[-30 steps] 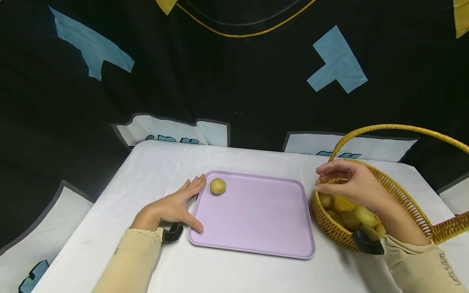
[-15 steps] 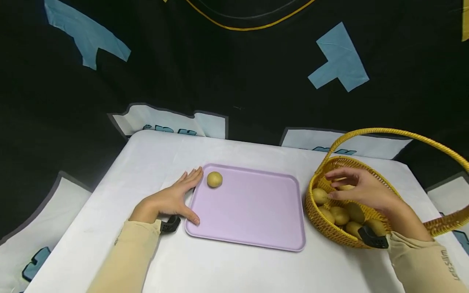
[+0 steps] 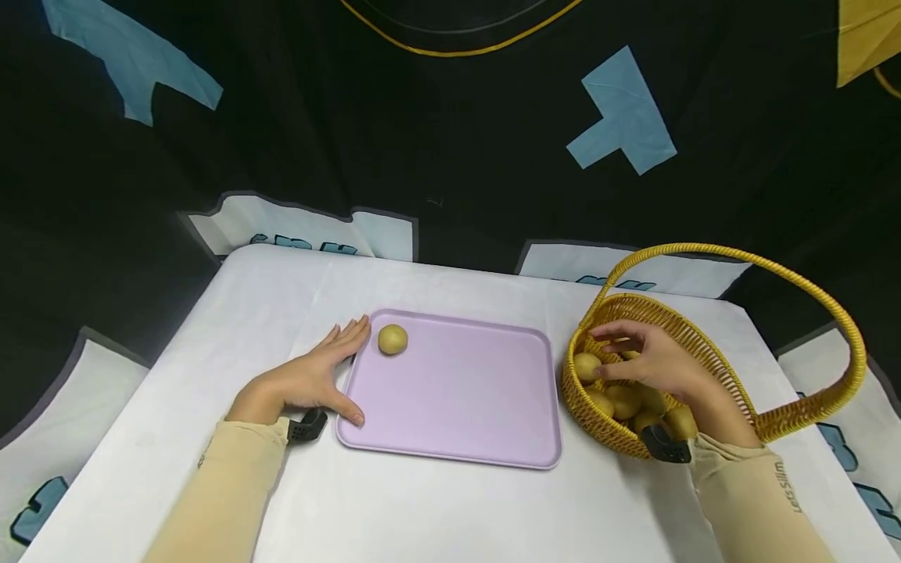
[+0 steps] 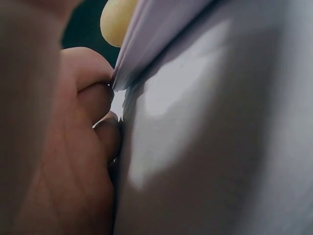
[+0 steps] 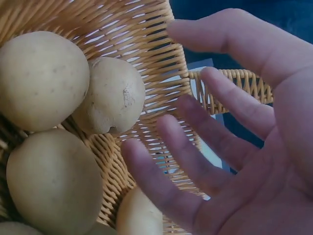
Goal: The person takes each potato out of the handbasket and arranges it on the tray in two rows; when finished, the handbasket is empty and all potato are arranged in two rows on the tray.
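My left hand (image 3: 299, 383) rests at the left edge of a lilac tray (image 3: 450, 391), fingers spread along the rim and thumb over the near-left part. One round potato (image 3: 393, 339) sits in the tray's far-left corner; part of it also shows in the left wrist view. On the right, my right hand (image 3: 662, 361) hovers inside a yellow wicker basket (image 3: 644, 309) holding several potatoes (image 3: 623, 401). The right wrist view shows that hand's fingers apart and loosely bent, nothing between them, beside a potato (image 5: 115, 95) with a scarred skin.
A white cloth (image 3: 394, 508) covers the table. The basket's tall arched handle (image 3: 732, 252) rises behind and to the right of my right hand. Beyond the table hangs a black curtain (image 3: 436, 141) with blue and yellow shapes.
My right hand has gone from above the basket's left rim down and inward among the potatoes. The head view has shifted slightly. My left hand stays at the tray's edge.
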`<move>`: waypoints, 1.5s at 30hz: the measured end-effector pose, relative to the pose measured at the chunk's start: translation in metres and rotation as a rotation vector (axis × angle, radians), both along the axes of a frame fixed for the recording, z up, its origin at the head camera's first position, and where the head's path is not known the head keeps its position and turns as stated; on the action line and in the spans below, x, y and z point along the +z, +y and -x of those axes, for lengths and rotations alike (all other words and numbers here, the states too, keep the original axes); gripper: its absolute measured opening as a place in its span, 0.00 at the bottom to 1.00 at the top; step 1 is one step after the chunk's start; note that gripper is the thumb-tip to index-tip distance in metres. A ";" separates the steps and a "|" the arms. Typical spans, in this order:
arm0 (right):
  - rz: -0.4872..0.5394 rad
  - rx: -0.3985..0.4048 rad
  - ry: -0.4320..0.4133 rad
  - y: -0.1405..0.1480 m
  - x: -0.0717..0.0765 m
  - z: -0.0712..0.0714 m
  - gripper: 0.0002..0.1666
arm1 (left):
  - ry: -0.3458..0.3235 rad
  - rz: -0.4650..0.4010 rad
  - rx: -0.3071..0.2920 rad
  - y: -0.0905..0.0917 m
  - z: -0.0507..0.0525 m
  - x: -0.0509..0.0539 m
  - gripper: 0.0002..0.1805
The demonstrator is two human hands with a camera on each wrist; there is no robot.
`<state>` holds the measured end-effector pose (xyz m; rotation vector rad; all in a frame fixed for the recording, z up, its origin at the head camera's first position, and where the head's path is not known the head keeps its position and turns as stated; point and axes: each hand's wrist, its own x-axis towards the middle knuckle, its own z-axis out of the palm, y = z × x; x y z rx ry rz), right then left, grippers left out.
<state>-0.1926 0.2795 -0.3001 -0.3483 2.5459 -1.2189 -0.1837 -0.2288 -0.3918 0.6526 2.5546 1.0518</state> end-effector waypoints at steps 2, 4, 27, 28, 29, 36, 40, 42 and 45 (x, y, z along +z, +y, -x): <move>0.003 0.004 -0.022 0.000 -0.005 -0.001 0.36 | -0.002 -0.004 0.001 0.000 -0.001 -0.003 0.80; 0.019 -0.003 -0.046 0.000 -0.009 -0.003 0.36 | 0.003 0.000 -0.006 0.000 -0.002 -0.004 0.81; -0.019 0.014 -0.108 0.000 -0.014 0.007 0.39 | 0.032 0.018 -0.026 0.002 0.001 0.002 0.81; -0.021 0.017 -0.111 0.000 -0.014 0.007 0.39 | 0.029 0.019 -0.025 0.001 0.000 0.002 0.81; -0.021 0.020 -0.115 0.000 -0.014 0.008 0.39 | 0.026 0.019 -0.022 0.001 0.000 0.002 0.81; 0.012 0.030 -0.181 -0.003 -0.017 0.016 0.38 | 0.027 0.020 -0.015 -0.004 -0.003 0.001 0.80; 0.042 0.039 -0.216 -0.006 -0.018 0.022 0.37 | 0.023 0.022 -0.013 -0.003 -0.002 0.000 0.80; 0.036 0.049 -0.214 -0.005 -0.018 0.024 0.35 | 0.025 0.019 -0.011 -0.001 0.000 0.000 0.80; 0.018 0.059 -0.214 -0.007 -0.021 0.026 0.34 | 0.022 0.021 -0.003 -0.002 -0.002 -0.002 0.80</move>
